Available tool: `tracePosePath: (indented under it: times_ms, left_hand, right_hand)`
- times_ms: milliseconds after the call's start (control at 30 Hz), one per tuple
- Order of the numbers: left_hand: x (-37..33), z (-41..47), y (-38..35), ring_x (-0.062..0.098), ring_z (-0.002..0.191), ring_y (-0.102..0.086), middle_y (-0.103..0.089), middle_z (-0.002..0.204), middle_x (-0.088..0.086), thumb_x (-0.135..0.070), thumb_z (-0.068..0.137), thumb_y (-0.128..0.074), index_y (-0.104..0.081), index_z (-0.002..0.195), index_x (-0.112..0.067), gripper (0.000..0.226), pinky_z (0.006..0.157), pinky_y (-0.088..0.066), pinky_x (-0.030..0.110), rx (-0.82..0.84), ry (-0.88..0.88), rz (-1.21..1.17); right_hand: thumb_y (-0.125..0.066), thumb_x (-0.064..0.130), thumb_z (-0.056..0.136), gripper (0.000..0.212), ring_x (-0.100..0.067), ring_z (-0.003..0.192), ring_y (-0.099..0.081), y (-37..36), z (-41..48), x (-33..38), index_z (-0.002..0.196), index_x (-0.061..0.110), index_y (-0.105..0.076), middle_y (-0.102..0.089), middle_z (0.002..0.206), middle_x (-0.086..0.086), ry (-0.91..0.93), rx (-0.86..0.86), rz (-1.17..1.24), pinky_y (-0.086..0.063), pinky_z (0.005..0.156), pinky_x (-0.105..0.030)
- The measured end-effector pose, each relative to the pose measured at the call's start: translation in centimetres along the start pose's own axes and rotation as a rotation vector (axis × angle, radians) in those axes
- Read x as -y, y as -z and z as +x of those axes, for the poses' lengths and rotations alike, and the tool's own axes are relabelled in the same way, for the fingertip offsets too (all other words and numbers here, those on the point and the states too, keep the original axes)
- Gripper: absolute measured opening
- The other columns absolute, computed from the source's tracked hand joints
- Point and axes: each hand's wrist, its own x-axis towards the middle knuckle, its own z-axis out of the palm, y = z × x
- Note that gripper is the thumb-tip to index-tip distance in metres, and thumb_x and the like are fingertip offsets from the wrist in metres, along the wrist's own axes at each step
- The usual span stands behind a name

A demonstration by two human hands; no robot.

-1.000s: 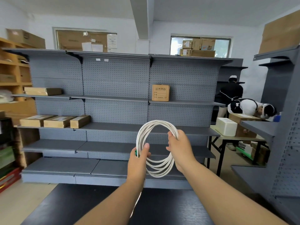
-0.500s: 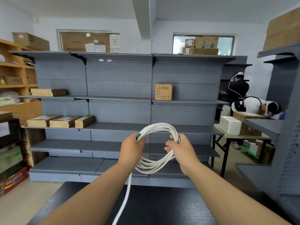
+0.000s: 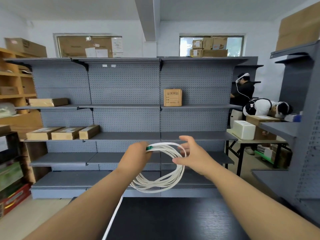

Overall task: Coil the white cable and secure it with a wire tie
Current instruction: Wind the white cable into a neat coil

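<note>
A white cable (image 3: 162, 183) hangs in several loops in front of me, above the black table (image 3: 173, 220). My left hand (image 3: 136, 156) grips the top of the coil, where a green piece (image 3: 149, 148) shows at its fingers. My right hand (image 3: 192, 153) is at the coil's right side with fingers spread, the loops running past its fingertips; it does not grip them. A loose tail of the cable (image 3: 112, 217) drops from under my left forearm toward the bottom of the view. I cannot pick out a wire tie apart from the green piece.
Grey pegboard shelving (image 3: 124, 118) stands behind the table, with cardboard boxes (image 3: 62, 133) on its left shelves and one box (image 3: 172, 97) at mid height. Two people (image 3: 259, 108) are at a folding table on the right. A grey rack (image 3: 303, 118) stands close at the right.
My left hand moved up from the coil's lower left to its top. My right hand opened and let go of the loops. The coil sagged lower and tilted flatter.
</note>
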Motion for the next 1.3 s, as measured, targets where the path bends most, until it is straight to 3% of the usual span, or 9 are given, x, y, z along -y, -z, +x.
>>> tracePosePath:
  times_ms: [133, 300, 467, 567, 667, 767, 967, 1067, 1300]
  left_hand:
    - [0.5, -0.1, 0.2, 0.022, 0.071, -0.046, -0.048, 0.072, 0.003, -0.016, 0.093, -0.047, -0.055, 0.088, -0.010, 0.012, 0.054, -0.032, 0.028, 0.057, -0.020, 0.088]
    - [0.0, -0.2, 0.1, 0.023, 0.076, -0.047, -0.046, 0.071, 0.003, -0.016, 0.092, -0.047, -0.056, 0.088, -0.010, 0.012, 0.063, -0.033, 0.028, 0.128, -0.126, 0.179]
    - [-0.4, -0.6, 0.4, 0.020, 0.077, -0.044, -0.046, 0.083, 0.004, -0.018, 0.093, -0.048, -0.059, 0.099, -0.004, 0.019, 0.069, -0.038, 0.033, 0.164, -0.180, 0.211]
    - [0.1, -0.9, 0.2, 0.023, 0.078, -0.049, -0.050, 0.083, 0.005, -0.017, 0.091, -0.051, -0.061, 0.098, -0.005, 0.017, 0.069, -0.039, 0.032, 0.148, -0.170, 0.114]
    - [0.7, -1.0, -0.1, 0.024, 0.074, -0.052, -0.056, 0.075, 0.006, -0.020, 0.088, -0.056, -0.064, 0.092, -0.008, 0.015, 0.060, -0.035, 0.028, 0.115, -0.141, -0.021]
    - [1.0, -1.0, -0.4, 0.012, 0.055, -0.045, -0.048, 0.059, -0.005, -0.026, 0.087, -0.061, -0.056, 0.073, -0.017, 0.018, 0.048, -0.031, 0.021, 0.115, -0.111, -0.136]
    - [1.8, -0.5, -0.3, 0.022, 0.063, -0.061, -0.051, 0.057, -0.005, -0.026, 0.089, -0.058, -0.043, 0.060, -0.024, 0.032, 0.057, -0.041, 0.027, 0.148, -0.065, -0.214]
    - [1.7, -0.2, -0.5, 0.024, 0.063, -0.052, -0.044, 0.058, -0.004, -0.020, 0.093, -0.049, -0.038, 0.063, -0.021, 0.032, 0.049, -0.033, 0.025, 0.124, -0.090, -0.125]
    - [0.8, 0.6, -0.5, 0.023, 0.073, -0.048, -0.041, 0.065, -0.003, -0.014, 0.094, -0.041, -0.055, 0.094, -0.008, 0.015, 0.062, -0.035, 0.028, 0.120, -0.170, 0.099]
  right_hand:
    - [-0.077, 0.022, 0.075, 0.091, -0.010, 0.123, -0.044, -1.0, -0.3, 1.6, 0.145, 0.028, -0.019, -0.043, 0.132, 0.004, 0.088, -0.012, -0.031, -0.034, 0.096, -0.022]
    - [-0.070, 0.023, 0.079, 0.072, -0.017, 0.126, -0.048, -2.6, -0.1, 3.6, 0.141, 0.022, -0.033, -0.048, 0.138, 0.000, 0.100, 0.114, -0.358, -0.038, 0.100, -0.029]
    - [-0.058, 0.024, 0.088, 0.018, -0.020, 0.076, -0.057, -3.6, 0.2, 3.5, 0.101, 0.012, -0.057, -0.065, 0.098, -0.009, 0.003, 0.217, -0.485, -0.040, 0.064, -0.030]
    - [-0.054, 0.025, 0.092, 0.009, -0.009, 0.054, -0.048, -3.5, -0.1, 3.5, 0.092, 0.016, -0.056, -0.061, 0.074, 0.000, -0.003, 0.246, -0.410, -0.035, 0.052, -0.023]
    - [-0.052, 0.026, 0.093, 0.019, -0.014, 0.064, -0.055, -3.7, -0.1, 3.5, 0.101, 0.010, -0.059, -0.058, 0.085, -0.003, -0.010, 0.210, -0.353, -0.046, 0.066, -0.028]
    - [-0.051, 0.025, 0.094, 0.012, -0.010, 0.059, -0.050, -3.7, 0.0, 3.3, 0.093, 0.015, -0.056, -0.054, 0.079, 0.000, -0.004, 0.181, -0.336, -0.044, 0.062, -0.027]
    - [-0.051, 0.024, 0.095, 0.010, -0.006, 0.059, -0.049, -3.2, 0.1, 3.1, 0.087, 0.018, -0.054, -0.049, 0.072, 0.007, -0.021, 0.116, -0.192, -0.042, 0.051, -0.012]
    - [-0.052, 0.025, 0.094, 0.006, -0.010, 0.066, -0.054, -3.3, 0.4, 2.9, 0.092, 0.020, -0.054, -0.053, 0.078, 0.006, 0.007, 0.075, -0.233, -0.053, 0.069, -0.029]
    - [-0.050, 0.019, 0.092, 0.048, -0.023, 0.121, -0.049, -3.8, 0.0, 3.3, 0.137, 0.020, -0.033, -0.047, 0.138, -0.005, 0.158, 0.106, -0.561, -0.040, 0.098, -0.035]
